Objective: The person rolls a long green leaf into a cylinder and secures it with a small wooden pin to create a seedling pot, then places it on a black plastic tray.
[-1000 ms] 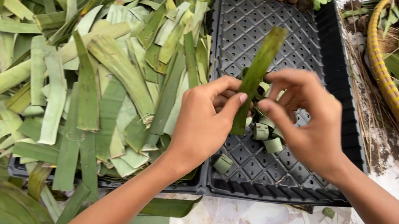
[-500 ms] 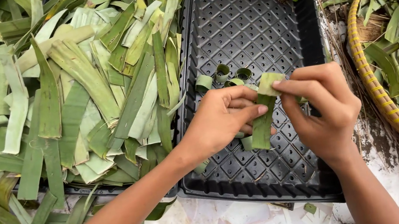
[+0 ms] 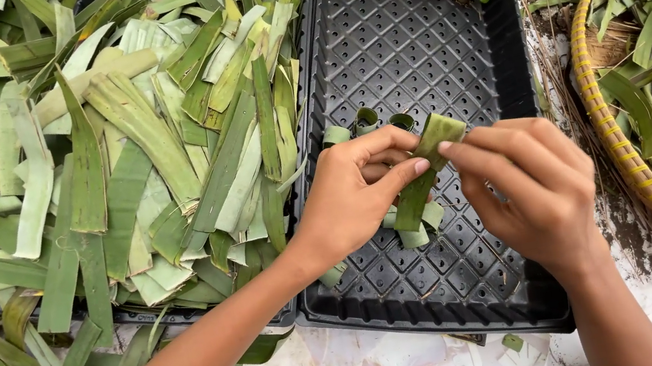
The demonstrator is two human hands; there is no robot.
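Hands, left hand and right hand, pinch a green leaf strip over the black tray, where few rolled leaf cups stand beside the large leaf pile.

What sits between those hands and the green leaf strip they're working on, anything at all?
Nothing visible does. Both the left hand and the right hand already pinch the leaf strip directly, above the black tray. A few rolled leaf rings lie in the tray just behind and under the hands, not between.

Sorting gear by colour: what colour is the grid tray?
Black tray, seen clearly in the head view.
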